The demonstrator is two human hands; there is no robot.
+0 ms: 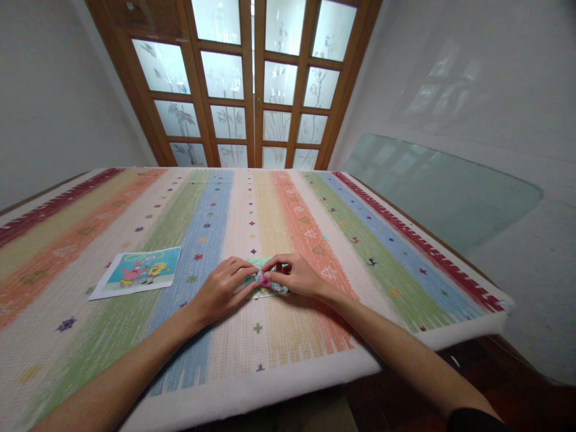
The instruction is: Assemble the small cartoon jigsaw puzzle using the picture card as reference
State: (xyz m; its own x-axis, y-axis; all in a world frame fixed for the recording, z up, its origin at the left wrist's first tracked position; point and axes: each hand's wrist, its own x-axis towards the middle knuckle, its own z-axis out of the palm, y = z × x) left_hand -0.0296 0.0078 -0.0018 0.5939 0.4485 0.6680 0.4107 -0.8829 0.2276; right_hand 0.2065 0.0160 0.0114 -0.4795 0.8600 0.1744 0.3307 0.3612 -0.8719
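Both hands meet over a small card [261, 294] with a teal, pink and dark pattern, lying on the striped cloth. My left hand [228, 289] rests at its left side, thumb and fingertips drawn together on a small teal-and-pink piece [263, 279] above the card. From the right, my right hand [294, 274] pinches at the same piece, thumb against index finger. The fingers hide much of the card, and the piece's exact kind is unclear. Left of my left hand, a printed cartoon picture [141, 271] lies flat, apart from both hands.
The striped cloth [243, 336] covers a wide table whose near edge runs below my forearms. Wooden doors [249, 90] with frosted panes stand beyond the far edge. A rounded glass panel [432, 186] leans on the wall at the right.
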